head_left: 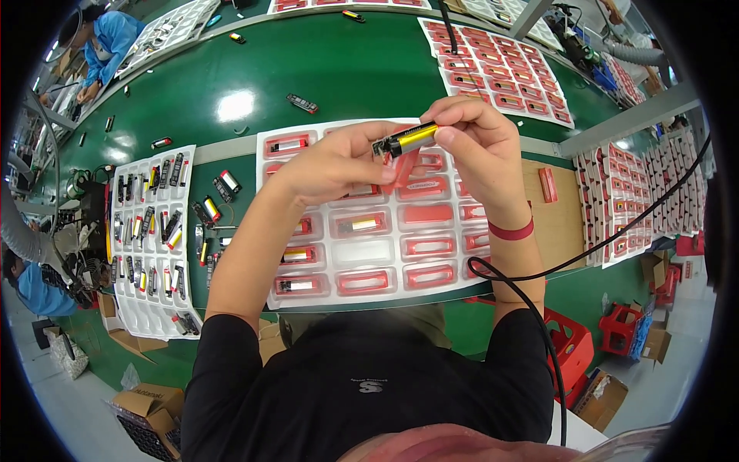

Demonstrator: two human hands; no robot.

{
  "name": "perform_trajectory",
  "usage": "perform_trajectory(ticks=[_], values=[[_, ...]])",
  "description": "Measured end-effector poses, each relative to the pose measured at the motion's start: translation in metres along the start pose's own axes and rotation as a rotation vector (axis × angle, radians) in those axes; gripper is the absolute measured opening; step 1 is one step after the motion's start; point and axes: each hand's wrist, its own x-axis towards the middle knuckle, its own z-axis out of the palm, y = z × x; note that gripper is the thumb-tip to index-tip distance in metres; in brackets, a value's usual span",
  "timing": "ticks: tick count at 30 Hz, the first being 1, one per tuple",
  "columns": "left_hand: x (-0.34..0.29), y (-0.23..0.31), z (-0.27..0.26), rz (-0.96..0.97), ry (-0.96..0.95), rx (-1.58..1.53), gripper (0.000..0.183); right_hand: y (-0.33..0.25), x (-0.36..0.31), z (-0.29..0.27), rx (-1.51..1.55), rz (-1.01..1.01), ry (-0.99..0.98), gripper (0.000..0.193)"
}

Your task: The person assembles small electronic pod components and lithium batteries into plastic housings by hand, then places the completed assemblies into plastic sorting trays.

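Above the white blister tray [363, 252], my right hand [483, 150] pinches a battery cell [416, 139] wrapped in yellow and black. Dark electronic parts sit at the cell's left end, next to the fingers of my left hand [327, 163]. Those fingers are closed on a translucent red plastic casing [403, 171], just under the cell. The cell is slightly tilted; whether part of it lies inside the casing cannot be told. Several red casings rest in the tray's compartments, some with cells in them. One compartment near the tray's middle holds no casing.
To the left, another white tray [148, 304] carries loose cell assemblies. More filled trays [500, 73] lie at the far right, with a stack of trays [616, 196] beside the green bench [269, 69]. A black cable [593, 250] crosses my right arm. A person in blue [115, 38] sits far left.
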Motion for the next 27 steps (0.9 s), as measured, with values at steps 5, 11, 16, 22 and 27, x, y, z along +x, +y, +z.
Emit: perform_trajectory(ticks=[5, 11, 16, 22, 27], values=[[0.002, 0.002, -0.005, 0.244, 0.208, 0.666, 0.043, -0.004, -0.003, 0.004, 0.018, 0.017, 0.135, 0.015], [0.006, 0.000, -0.004, 0.626, 0.183, 0.589, 0.039, -0.002, 0.000, 0.009, -0.083, 0.163, 0.202, 0.017], [0.007, -0.008, -0.003, 0.473, 0.133, 0.496, 0.037, -0.001, 0.000, 0.012, -0.146, 0.161, 0.199, 0.018], [0.007, -0.009, -0.001, 0.489, 0.138, 0.576, 0.038, -0.001, -0.001, 0.012, -0.217, 0.158, 0.200, 0.017], [0.006, -0.012, 0.001, 0.495, 0.121, 0.647, 0.037, -0.001, -0.001, 0.009, -0.205, 0.191, 0.189, 0.014]])
